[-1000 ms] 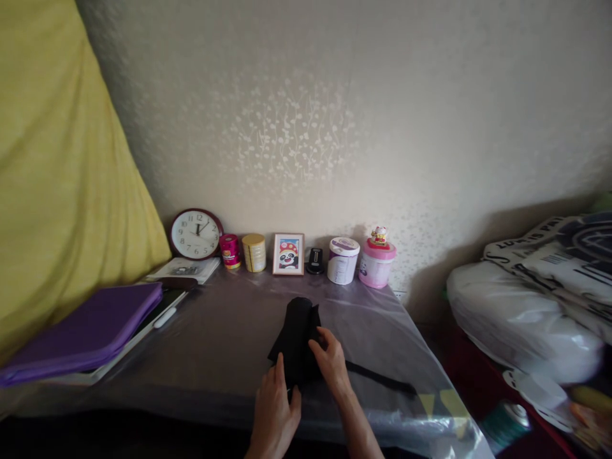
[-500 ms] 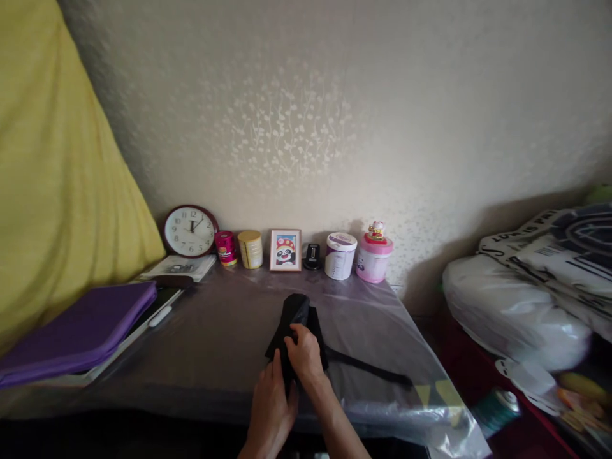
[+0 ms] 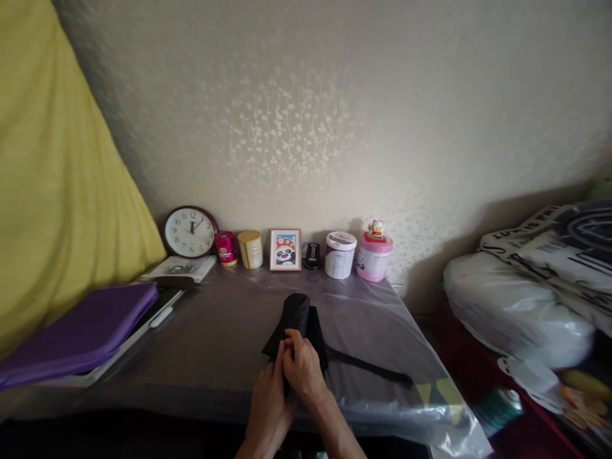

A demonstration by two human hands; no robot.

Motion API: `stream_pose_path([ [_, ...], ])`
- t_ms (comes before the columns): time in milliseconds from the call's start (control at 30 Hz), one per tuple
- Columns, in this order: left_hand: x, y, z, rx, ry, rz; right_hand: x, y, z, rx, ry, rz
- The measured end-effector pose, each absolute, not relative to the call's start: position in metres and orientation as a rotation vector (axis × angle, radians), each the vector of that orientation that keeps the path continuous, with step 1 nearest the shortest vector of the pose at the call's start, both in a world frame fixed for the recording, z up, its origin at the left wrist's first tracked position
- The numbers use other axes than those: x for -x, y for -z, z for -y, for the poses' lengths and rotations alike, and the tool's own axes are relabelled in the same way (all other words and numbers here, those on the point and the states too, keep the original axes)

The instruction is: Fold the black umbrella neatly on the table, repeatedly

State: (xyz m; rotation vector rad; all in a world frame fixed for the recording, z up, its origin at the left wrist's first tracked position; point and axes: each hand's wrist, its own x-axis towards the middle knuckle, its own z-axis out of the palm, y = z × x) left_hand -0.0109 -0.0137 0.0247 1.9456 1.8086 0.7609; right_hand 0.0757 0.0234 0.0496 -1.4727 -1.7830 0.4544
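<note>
A black fabric piece point(image 3: 296, 322) lies on the plastic-covered table point(image 3: 215, 344), with a thin black strap point(image 3: 368, 368) trailing off to the right. Both my hands meet at its near end. My left hand point(image 3: 268, 408) grips the cloth from below left, its fingers curled on the fabric. My right hand point(image 3: 301, 370) is closed over the same end, pressed against the left hand. The near edge of the cloth is hidden under my fingers.
Along the wall stand a clock point(image 3: 190, 231), a red tin point(image 3: 225, 248), a yellow tin point(image 3: 251, 249), a panda picture frame point(image 3: 285, 250), a white tub point(image 3: 340, 254) and a pink jar point(image 3: 373, 257). A purple case point(image 3: 81, 331) lies left; bagged bedding point(image 3: 521, 306) is piled right.
My right hand has slid left over the cloth's near end and closed against my left hand. The strap stays stretched to the right. The camera has shifted slightly.
</note>
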Motion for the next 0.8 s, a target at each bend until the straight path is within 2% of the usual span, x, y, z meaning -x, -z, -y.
stream_pose_path([
  [233, 0.011, -0.009, 0.012, -1.991, -0.885, -1.739, -0.082, -0.043, -0.020, 1.341, -0.528, 1.714],
  [400, 0.013, 0.000, 0.008, -2.052, -0.795, -1.767, -0.098, -0.032, -0.033, 1.234, -0.543, 1.682],
  [533, 0.012, 0.007, 0.002, -2.082, -0.652, -1.797, -0.106, -0.004, -0.065, 1.403, -0.339, 1.562],
  [633, 0.006, 0.011, -0.003, -2.036, -0.552, -1.938, -0.097, 0.010, -0.089, 1.566, -0.320, 1.575],
  [800, -0.005, 0.019, -0.011, -1.971, -0.470, -2.118, -0.073, 0.001, -0.112, 1.767, -0.290, 1.617],
])
